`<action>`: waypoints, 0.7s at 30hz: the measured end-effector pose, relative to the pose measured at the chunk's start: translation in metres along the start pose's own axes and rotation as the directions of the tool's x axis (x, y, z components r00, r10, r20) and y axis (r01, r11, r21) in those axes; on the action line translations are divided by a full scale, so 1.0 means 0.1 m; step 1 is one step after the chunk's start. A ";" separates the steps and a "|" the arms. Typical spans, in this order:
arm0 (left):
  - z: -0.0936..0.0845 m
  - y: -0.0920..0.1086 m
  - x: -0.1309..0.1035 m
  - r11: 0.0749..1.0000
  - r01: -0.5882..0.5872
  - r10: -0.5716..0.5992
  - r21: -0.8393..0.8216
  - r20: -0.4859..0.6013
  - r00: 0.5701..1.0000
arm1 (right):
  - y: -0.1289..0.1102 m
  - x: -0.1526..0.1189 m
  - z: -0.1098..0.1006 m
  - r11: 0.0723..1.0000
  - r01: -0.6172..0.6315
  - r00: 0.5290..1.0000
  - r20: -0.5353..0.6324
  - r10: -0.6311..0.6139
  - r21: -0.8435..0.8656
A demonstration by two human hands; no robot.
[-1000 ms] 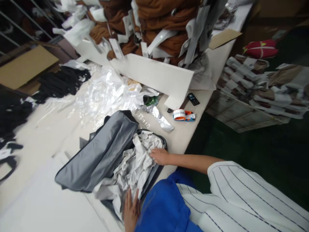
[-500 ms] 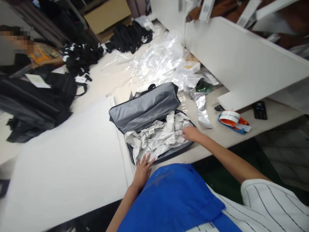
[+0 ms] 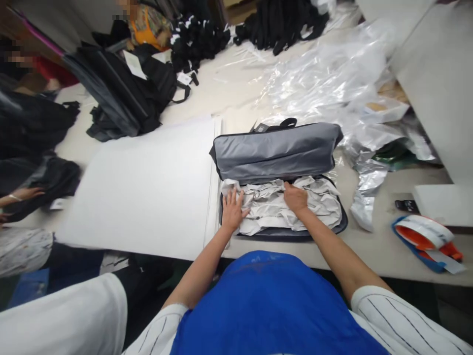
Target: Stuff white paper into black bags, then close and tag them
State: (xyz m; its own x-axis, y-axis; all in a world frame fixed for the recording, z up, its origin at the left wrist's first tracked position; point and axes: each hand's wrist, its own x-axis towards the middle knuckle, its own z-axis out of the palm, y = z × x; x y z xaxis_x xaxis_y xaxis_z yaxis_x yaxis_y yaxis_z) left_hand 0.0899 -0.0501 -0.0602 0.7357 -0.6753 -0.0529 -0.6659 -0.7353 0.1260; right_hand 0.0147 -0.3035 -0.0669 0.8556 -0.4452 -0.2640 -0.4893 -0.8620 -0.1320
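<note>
Left hand (image 3: 232,212) flat, fingers spread, right hand (image 3: 294,197) curled loosely, both pressing crumpled paper (image 3: 318,207) inside open grey bag (image 3: 277,153)

One grey bag (image 3: 275,152), one tape roll (image 3: 424,232).

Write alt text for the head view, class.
Both hands, left hand and right hand, press flat on crumpled paper inside an open grey bag on a table. A tape roll lies to the right.

Bright even overhead light, plastic wrap (image 3: 332,74) glare, blurred warped edges.
</note>
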 end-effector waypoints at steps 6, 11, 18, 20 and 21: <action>0.09 -0.17 0.00 1.000 0.009 -0.007 -0.021 0.116 0.993 | 0.08 -0.13 0.03 0.984 0.021 0.997 -0.078 -0.008 0.175; 0.00 -0.15 -0.01 0.997 -0.075 0.075 0.024 -0.028 0.997 | 0.26 -0.43 -0.07 0.952 0.292 0.943 -0.196 -0.270 0.091; 0.21 -0.23 0.20 0.990 0.024 -0.012 -0.137 0.085 0.996 | 0.36 -0.27 0.30 0.934 0.356 0.921 -0.164 -0.353 -0.011; 0.25 -0.29 0.27 0.977 0.070 -0.043 -0.203 0.138 0.990 | 0.40 -0.19 0.40 0.922 0.388 0.902 -0.211 -0.377 0.011; 0.26 -0.32 0.30 0.970 0.082 -0.048 -0.229 0.149 0.988 | 0.41 -0.15 0.43 0.916 0.400 0.893 -0.236 -0.383 0.026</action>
State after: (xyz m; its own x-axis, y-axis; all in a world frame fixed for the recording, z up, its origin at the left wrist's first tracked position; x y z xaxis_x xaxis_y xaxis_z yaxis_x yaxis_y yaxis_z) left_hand 0.1299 -0.0481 -0.0911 0.7402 -0.6400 -0.2060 -0.5572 -0.7554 0.3448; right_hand -0.0258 -0.3219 -0.1094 0.9914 -0.1247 0.0398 -0.1108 -0.9615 -0.2515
